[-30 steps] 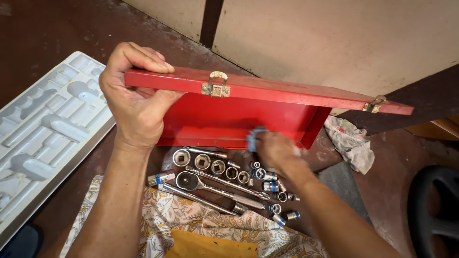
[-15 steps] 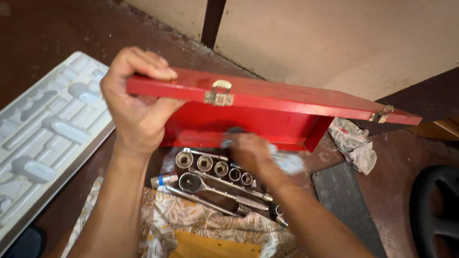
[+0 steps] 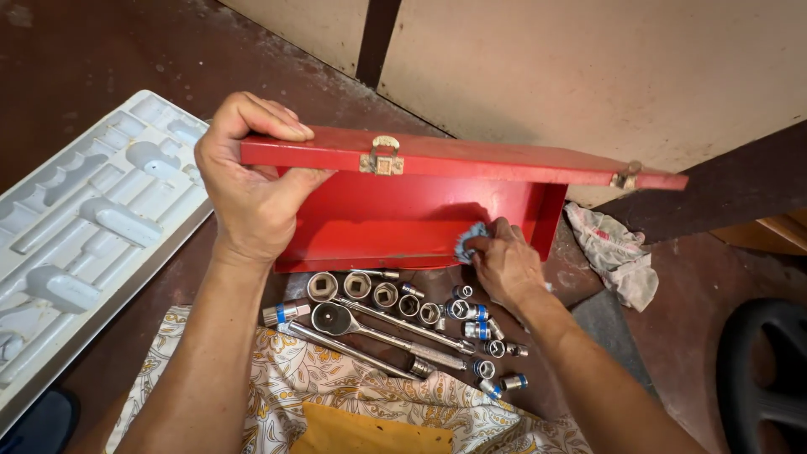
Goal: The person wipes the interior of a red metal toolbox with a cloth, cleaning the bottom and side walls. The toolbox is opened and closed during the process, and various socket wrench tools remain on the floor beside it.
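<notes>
My left hand (image 3: 252,189) grips the left end of a red metal tool box (image 3: 403,220), which stands tilted on edge with its open inside facing me and brass latches on the upper rim. Inside the box, near its lower right corner, my right hand (image 3: 507,262) presses a small blue-and-white cloth (image 3: 472,237) against the red metal. Just below the box, several chrome sockets (image 3: 382,294) and a ratchet handle (image 3: 370,332) lie on the dark floor.
A white moulded plastic tray (image 3: 84,227) lies to the left. A crumpled rag (image 3: 614,256) sits to the right of the box. A patterned cloth (image 3: 336,403) is spread near me. A black round object (image 3: 769,370) is at the lower right, a pale wall behind.
My right hand slid the cloth left along the inside of the box, then back to the right end. The box shifted slightly in my left hand's grip.
</notes>
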